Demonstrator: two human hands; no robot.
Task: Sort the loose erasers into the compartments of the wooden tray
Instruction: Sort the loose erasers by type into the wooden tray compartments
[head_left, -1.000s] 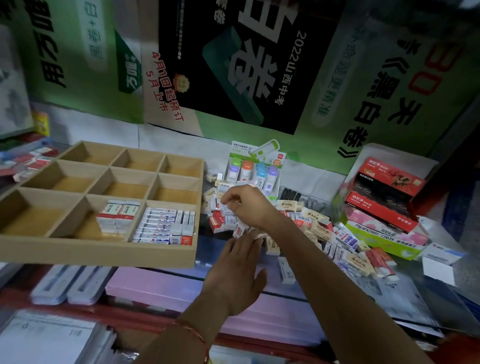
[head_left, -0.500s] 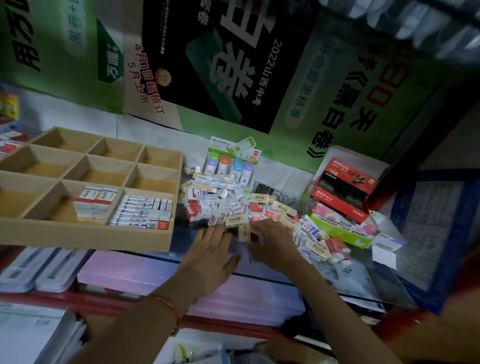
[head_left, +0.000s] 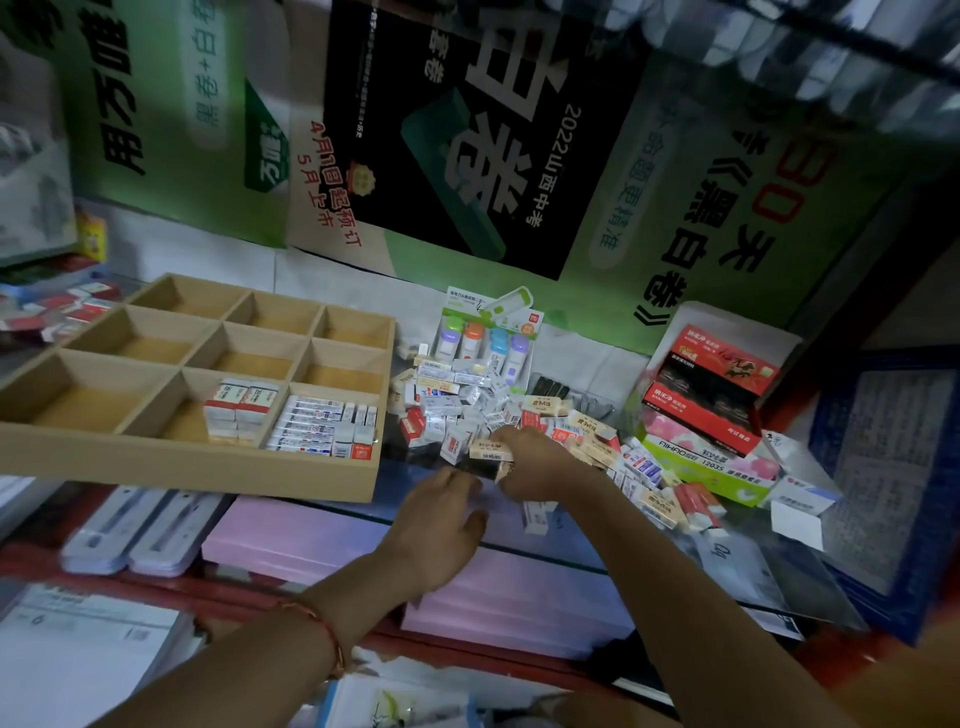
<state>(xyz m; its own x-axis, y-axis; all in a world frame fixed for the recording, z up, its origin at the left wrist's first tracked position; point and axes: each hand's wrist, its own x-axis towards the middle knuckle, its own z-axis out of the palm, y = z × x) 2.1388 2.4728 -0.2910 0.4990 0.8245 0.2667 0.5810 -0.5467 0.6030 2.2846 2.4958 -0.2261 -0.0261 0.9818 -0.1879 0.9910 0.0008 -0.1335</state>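
Observation:
The wooden tray (head_left: 208, 470) lies at the left on the glass counter. Red-and-white erasers (head_left: 236, 410) are stacked in its near middle compartment, and blue-and-white erasers (head_left: 322, 428) fill the near right one; its other compartments show only wood. To the tray's right spreads a pile of loose erasers (head_left: 462, 400). At the pile's near edge my right hand (head_left: 540, 462) grips a few beige erasers (head_left: 491, 449). Just below it, my left hand (head_left: 441, 519) lies palm down with relaxed fingers reaching toward the right hand and holds nothing I can see.
A blister pack of coloured correction tapes (head_left: 483, 338) stands behind the pile. Red cartons (head_left: 711, 374) and a green-and-pink box (head_left: 711, 465) sit at the right. Under the glass lie pink boxes (head_left: 311, 540) and white pen cases (head_left: 135, 530).
My right hand came back from deep in the pile to its near edge and now holds beige erasers. My left hand stayed just below it.

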